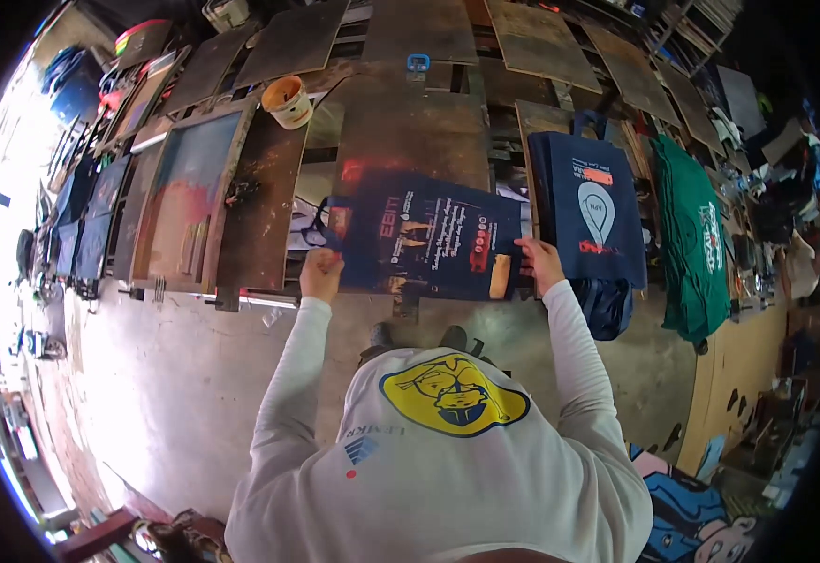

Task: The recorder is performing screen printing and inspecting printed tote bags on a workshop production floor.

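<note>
A dark navy fabric bag (365, 246) with white, pink and red printing lies spread over a wooden board (410, 131) at the table's near edge. Its left edge is pinched in my left hand (322, 274), near the corner closest to me. On the opposite side, my right hand (542, 263) grips the bag's right edge between thumb and fingers. Just beyond my right hand rests a pile of navy bags (560, 202) with a white drop-shaped print.
Green fabric bags (687, 253) hang over the table at the far right. To the left stands a wooden-framed printing screen (180, 159), with an orange-stained bucket (290, 105) behind it. Several boards line the back, near a small blue clamp-like piece (417, 63).
</note>
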Demonstrator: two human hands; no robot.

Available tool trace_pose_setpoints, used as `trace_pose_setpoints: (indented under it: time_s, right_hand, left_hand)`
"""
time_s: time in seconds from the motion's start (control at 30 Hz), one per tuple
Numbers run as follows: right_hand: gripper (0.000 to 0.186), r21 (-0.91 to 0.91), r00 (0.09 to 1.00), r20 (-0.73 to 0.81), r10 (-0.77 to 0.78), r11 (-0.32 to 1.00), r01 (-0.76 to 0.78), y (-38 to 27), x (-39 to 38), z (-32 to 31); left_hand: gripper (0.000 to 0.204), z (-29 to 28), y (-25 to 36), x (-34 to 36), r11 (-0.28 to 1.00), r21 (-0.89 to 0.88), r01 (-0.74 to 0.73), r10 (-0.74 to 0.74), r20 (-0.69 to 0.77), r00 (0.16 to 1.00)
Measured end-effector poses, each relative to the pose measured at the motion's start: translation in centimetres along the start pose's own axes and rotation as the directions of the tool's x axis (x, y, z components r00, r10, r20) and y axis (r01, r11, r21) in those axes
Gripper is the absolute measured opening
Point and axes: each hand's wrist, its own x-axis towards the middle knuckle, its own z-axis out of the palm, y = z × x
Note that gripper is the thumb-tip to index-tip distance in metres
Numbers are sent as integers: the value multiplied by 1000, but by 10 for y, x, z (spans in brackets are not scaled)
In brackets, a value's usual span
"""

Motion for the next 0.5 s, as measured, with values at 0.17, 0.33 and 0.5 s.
trace_pose_setpoints:
  time_s: [0.17, 0.33, 0.5]
  right_hand:
    - [32, 26, 989, 131, -71, 997, 68, -6, 12, -19]
    - [36, 69, 927, 334, -171, 985, 157, -23, -14, -24]
    - [42, 98, 888, 422, -182, 983, 155, -42, -13, -31]
  left_hand:
    - [15, 73, 43, 5, 990, -34, -136, 140, 244, 960]
    - [13, 160, 138, -36, 986, -97, -132, 163, 504, 848]
    - [36, 225, 148, -25, 994, 27, -102, 40, 793, 607]
